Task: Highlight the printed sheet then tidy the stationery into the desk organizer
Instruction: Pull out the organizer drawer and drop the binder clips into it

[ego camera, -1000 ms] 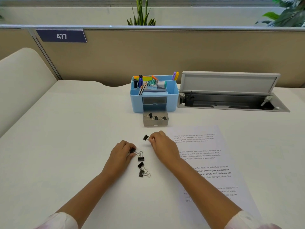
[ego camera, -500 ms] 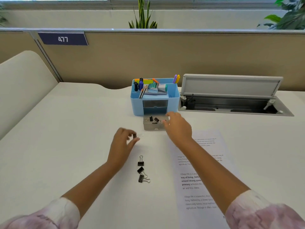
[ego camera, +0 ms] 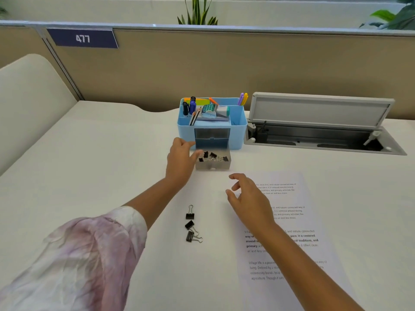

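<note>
Nearest the front edge of the white desk (ego camera: pixel 94 153), three black binder clips (ego camera: pixel 190 225) lie in a short row, just left of the printed sheet (ego camera: pixel 298 212). Above the sheet's upper left corner hovers the right hand (ego camera: pixel 249 198), fingers spread and empty. Farther back, the left hand (ego camera: pixel 180 161) reaches to the left rim of a small grey drawer (ego camera: pixel 213 164) holding more clips, fingers loosely parted, gripping nothing visible. Behind the drawer stands the blue desk organizer (ego camera: pixel 238 131), filled with pens, toward the desk's back edge.
</note>
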Available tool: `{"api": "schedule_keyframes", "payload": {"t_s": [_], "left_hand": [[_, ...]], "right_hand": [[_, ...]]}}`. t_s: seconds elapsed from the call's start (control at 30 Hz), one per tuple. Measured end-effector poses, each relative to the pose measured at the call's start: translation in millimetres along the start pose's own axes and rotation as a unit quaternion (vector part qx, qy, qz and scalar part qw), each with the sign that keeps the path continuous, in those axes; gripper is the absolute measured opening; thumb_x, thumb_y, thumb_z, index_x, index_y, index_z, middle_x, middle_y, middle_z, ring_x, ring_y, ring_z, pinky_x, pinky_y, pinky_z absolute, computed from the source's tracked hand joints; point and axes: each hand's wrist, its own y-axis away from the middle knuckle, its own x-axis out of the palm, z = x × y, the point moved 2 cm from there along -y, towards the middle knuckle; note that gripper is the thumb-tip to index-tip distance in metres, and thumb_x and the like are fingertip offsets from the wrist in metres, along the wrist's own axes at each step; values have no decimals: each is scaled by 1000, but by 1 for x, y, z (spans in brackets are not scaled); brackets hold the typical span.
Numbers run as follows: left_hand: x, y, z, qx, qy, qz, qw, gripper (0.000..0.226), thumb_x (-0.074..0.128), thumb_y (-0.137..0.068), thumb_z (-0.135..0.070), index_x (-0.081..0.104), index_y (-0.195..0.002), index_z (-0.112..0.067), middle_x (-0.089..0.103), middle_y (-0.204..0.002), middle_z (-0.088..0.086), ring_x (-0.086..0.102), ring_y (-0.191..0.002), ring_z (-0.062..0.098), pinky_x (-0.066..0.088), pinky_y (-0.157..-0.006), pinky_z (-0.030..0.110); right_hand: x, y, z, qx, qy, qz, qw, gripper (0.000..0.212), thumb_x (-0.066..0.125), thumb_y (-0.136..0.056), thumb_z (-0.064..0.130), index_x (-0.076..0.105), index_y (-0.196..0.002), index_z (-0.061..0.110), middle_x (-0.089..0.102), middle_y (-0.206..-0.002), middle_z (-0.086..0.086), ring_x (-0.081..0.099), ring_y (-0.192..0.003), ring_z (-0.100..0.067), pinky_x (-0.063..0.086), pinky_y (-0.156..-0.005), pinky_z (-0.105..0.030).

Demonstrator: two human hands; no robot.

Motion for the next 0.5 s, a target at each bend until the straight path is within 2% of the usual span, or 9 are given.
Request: {"api": "schedule_keyframes", "payload": {"t_s": [0.13, 0.23, 0.33, 0.43, 0.5], "left_hand": [[-11, 26, 22, 51, -21, 39, 998, 36, 58, -89, -27, 53, -123, -16, 43, -123, 9, 54, -95, 19, 45, -85, 26], [-17, 50, 38, 87, -39, 89, 991, 29, 58, -88, -22, 57, -117, -18, 43, -120, 8, 53, -82, 15, 45, -80, 25], [-20, 70, 50, 127, -66, 167, 976, 32, 53, -89, -7, 61, -115, -24, 45, -119, 4, 52, -89, 15, 41, -78, 24], [-20, 85, 56, 192, -87, 244, 947, 51, 47, -84, 4, 63, -113, -35, 49, -122, 1, 50, -105, 16, 41, -84, 29], [-23, 91, 59, 205, -96, 264, 938, 50, 50, -85, 2, 64, -111, -38, 49, -126, -1, 48, -107, 15, 41, -87, 31]], "right_hand": [[9, 8, 3, -6, -34, 51, 998, 23, 56, -89, 29, 50, -111, 27, 51, -100, 11, 51, -70, -5, 40, -60, -19], [24, 21, 12, -33, -44, 100, 993, 14, 59, -87, 28, 54, -100, 26, 52, -99, 9, 47, -67, -1, 39, -63, -20], [38, 32, 24, -66, -33, 141, 987, 17, 56, -89, 24, 58, -105, 28, 50, -103, 7, 48, -72, 0, 38, -70, -23], [47, 36, 36, -111, 7, 171, 979, 28, 49, -92, 19, 59, -116, 31, 50, -110, 1, 55, -91, -15, 40, -76, -28], [50, 37, 39, -132, 23, 177, 975, 28, 50, -92, 21, 60, -115, 33, 50, -112, 0, 55, -97, -19, 39, -76, -28]]}}
